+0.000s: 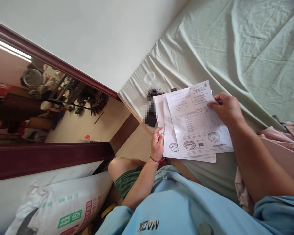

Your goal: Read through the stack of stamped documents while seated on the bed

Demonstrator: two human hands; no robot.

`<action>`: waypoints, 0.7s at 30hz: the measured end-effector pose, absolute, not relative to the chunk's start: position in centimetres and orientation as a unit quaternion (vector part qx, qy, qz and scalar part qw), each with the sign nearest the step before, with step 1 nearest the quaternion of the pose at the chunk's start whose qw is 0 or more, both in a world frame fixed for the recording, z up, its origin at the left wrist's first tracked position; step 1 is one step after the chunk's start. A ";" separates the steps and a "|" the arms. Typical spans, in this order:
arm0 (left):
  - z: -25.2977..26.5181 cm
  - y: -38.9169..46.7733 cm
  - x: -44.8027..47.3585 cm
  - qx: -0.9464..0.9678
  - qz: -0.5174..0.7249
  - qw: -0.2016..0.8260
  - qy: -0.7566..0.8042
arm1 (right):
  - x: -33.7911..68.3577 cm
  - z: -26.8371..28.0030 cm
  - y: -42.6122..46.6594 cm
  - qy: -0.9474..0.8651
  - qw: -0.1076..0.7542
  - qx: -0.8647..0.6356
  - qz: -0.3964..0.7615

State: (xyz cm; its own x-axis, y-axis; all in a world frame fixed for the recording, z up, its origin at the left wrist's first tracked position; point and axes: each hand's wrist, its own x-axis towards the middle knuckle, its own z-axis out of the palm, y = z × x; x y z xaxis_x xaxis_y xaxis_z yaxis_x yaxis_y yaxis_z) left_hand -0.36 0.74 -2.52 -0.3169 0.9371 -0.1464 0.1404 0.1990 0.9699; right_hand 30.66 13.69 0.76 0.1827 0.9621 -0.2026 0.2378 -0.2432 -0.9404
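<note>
Several printed sheets of paper with round and oval stamps are held up over the edge of the bed, fanned slightly apart. My left hand, with a red cord on its wrist, grips the lower left edge of the stack. The upper right corner of the top sheet is pinched between the thumb and fingers of my right hand. Beneath and behind the sheets, part of another white page edge shows at the bottom. A dark object, partly blurred out, lies just left of the papers on the bed.
A clear round plastic container stands on the pale green bedsheet, near a small dark tangled bundle. Pink cloth lies at the right. A white printed sack leans at lower left, below a doorway with a dark red frame.
</note>
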 end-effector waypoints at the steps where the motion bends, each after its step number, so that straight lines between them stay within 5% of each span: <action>1: -2.5 0.9 -0.4 0.408 0.482 0.416 0.655 | 30.6 0.6 13.7 -0.459 0.419 -0.644 0.446; 21: -1.4 1.5 0.2 0.268 0.478 0.550 0.630 | 30.8 1.4 13.7 -0.329 0.536 -0.512 0.585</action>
State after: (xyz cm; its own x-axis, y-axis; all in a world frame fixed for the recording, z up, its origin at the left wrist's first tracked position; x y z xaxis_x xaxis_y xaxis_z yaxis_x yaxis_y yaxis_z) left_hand 0.16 1.49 -1.43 -0.2506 0.8636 -0.4375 -0.1880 0.3999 0.8971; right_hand 30.80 13.72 1.36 0.0977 0.9642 -0.2466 -0.2899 -0.2095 -0.9339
